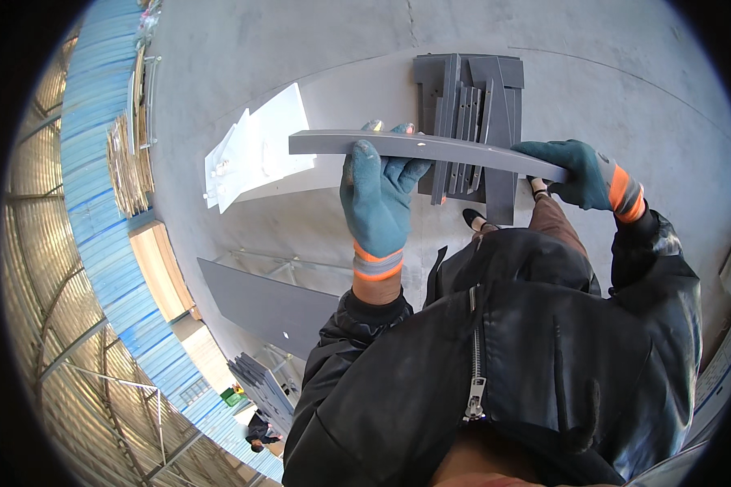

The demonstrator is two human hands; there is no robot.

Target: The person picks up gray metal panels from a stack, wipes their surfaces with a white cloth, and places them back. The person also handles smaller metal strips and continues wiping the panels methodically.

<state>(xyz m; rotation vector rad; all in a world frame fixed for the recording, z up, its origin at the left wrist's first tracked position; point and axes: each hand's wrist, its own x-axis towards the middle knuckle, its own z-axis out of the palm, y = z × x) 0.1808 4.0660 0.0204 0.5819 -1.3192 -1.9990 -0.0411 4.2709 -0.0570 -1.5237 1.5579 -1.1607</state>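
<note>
A long dark grey board strip (451,149) is held up across my front, with two small pale marks on its near face. My left hand (377,189), in a teal-coated work glove with an orange and grey cuff, grips it left of the middle, thumb on the near side and fingertips behind. At the strip's right end, my right hand (585,173) in a matching glove is closed around it. Beyond and below the strip lies a pile of dark grey panels (504,131) on the floor, topped by several narrow strips with holes (466,115); the held strip hides part of this pile.
White panels (268,146) with small clear bags lie on the floor to the left. A large grey panel (268,304) rests on a metal frame nearer me. Stacked boards (158,268) and flattened cardboard (128,164) line the blue wall. Another person (259,431) is far off at lower left.
</note>
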